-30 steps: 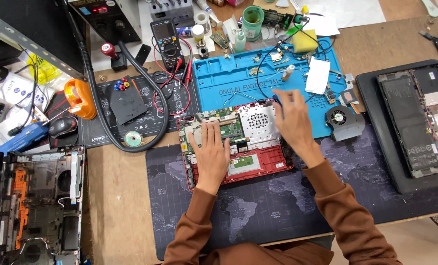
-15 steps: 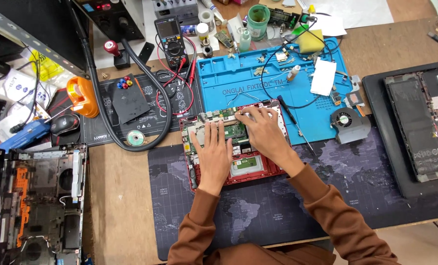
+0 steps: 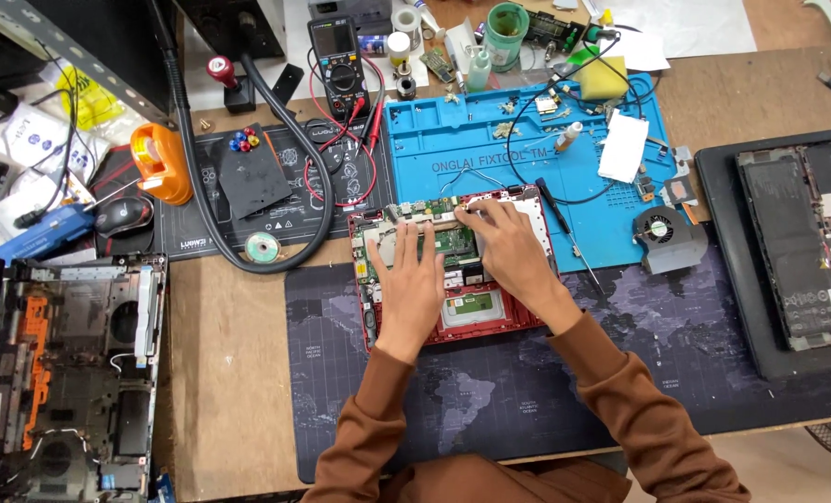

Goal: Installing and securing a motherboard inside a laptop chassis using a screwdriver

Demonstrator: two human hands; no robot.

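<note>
we see two bare hands, the left hand (image 3: pixel 414 287) and the right hand (image 3: pixel 511 250), near the middle of the frame, with no gloves, rings or watch that we can make out. both arms wear long sleeves of a plain rust-brown cloth. the left sleeve (image 3: pixel 360 424) rises from the lower middle of the frame and ends in a snug cuff at the wrist. the right sleeve (image 3: pixel 634 405) comes in from the lower right, creased in soft folds. at the bottom edge we find more of the same brown garment, without print or buttons.
</note>
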